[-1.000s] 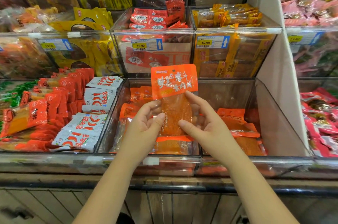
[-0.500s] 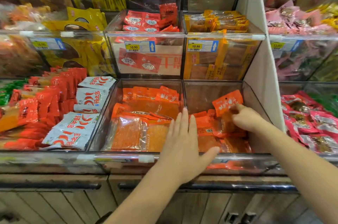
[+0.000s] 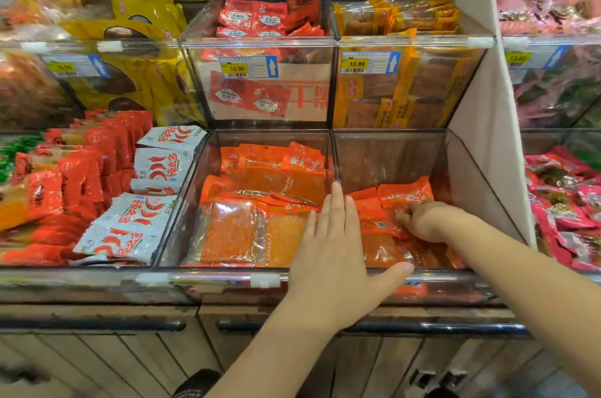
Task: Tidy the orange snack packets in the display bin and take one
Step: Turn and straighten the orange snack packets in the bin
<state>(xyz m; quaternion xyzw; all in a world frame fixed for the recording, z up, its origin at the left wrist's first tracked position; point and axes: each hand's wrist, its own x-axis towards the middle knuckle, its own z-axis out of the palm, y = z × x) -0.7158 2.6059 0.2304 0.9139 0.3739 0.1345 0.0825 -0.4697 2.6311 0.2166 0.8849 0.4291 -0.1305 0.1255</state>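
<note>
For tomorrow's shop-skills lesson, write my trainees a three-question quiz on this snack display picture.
1. True or false: the left hand is open, fingers straight.
2. The right hand grips: A a bottle; B an orange packet; C a basket.
3. Fill in: the price tag on the upper bin reads ____.
Key: 1 true; 2 B; 3 10.90.

Both bare: left hand [image 3: 335, 248], right hand [image 3: 427, 222], forearms [image 3: 520, 271].
</note>
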